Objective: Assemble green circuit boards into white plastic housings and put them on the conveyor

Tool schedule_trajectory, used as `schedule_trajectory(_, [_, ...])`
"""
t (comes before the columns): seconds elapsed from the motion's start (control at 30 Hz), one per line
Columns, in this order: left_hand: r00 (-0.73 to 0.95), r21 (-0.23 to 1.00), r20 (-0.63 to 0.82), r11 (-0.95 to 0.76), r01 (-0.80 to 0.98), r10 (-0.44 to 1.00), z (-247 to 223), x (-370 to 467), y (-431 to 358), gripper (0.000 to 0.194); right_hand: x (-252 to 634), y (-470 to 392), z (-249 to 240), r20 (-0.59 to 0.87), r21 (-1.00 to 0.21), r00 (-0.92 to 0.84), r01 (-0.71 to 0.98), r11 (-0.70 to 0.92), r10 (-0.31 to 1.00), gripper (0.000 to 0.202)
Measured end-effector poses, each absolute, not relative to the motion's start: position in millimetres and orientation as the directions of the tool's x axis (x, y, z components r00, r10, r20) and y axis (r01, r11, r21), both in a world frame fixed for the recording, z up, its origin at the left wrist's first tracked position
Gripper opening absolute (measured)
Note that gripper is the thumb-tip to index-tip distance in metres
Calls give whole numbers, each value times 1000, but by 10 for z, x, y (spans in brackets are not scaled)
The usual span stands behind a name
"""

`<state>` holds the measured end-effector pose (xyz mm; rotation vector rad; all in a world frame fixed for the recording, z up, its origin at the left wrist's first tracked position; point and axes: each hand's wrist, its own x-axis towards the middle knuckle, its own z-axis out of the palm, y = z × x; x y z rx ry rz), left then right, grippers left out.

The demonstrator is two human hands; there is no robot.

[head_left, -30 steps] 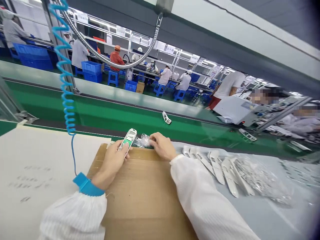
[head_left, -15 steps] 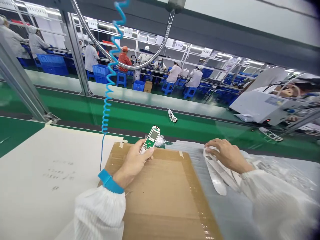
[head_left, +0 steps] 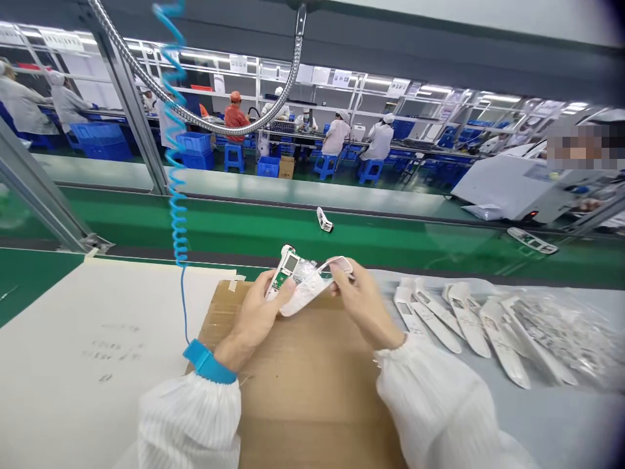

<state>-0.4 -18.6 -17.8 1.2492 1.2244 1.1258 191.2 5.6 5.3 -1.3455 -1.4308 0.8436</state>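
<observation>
My left hand (head_left: 258, 303), with a blue wrist strap (head_left: 209, 362) on its wrist, is closed round a white handset half (head_left: 288, 264) that shows a green circuit board and a small grey screen. My right hand (head_left: 364, 299) grips a white plastic handset cover (head_left: 308, 291) by its upper end. The cover slants beside the handset half, its lower end close to my left thumb. Both are held above a brown cardboard sheet (head_left: 322, 371). To the right of my right hand, several more white covers (head_left: 469, 319) lie in a row.
Beyond the cardboard runs a green conveyor belt (head_left: 244, 228) bearing a white handset piece (head_left: 324, 220) and another white part (head_left: 532, 241). A coiled blue cord (head_left: 178, 208) hangs at left. Clear bags of small parts (head_left: 571, 332) lie at right. Several people sit across the room.
My right hand has lifted a white cover from the row on the right and brought it leftward to the handset half. My left hand keeps its hold on that half.
</observation>
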Motion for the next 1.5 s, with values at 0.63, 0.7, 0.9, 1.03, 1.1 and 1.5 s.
schedule_trajectory(0.63, [-15, 938, 221, -209, 276, 975, -145, 21, -198, 36, 1849, -37, -253, 106, -947, -173, -318, 46, 979, 43])
schedule_trajectory(0.7, [87, 920, 250, -265, 288, 964, -158, 44, -231, 36, 1830, -32, -287, 95, -947, -151, -317, 43, 984, 47])
schedule_trajectory(0.9, [139, 934, 203, -234, 269, 969, -196, 76, -270, 33, 1836, -25, -331, 100, -955, -116, -290, 63, 988, 50])
schedule_trajectory(1.03, [130, 926, 177, -210, 313, 976, -170, 98, -284, 33, 1829, -39, -303, 98, -958, -105, -281, 65, 990, 49])
schedule_trajectory(1.1, [113, 890, 223, -250, 381, 968, -142, 120, -303, 32, 1800, -53, -273, 91, -955, -82, -290, 64, 992, 48])
schedule_trajectory(1.5, [327, 578, 233, -400, 711, 916, -258, 307, -538, 46, 1764, -116, -12, -257, -610, -208, -722, -325, 944, 49])
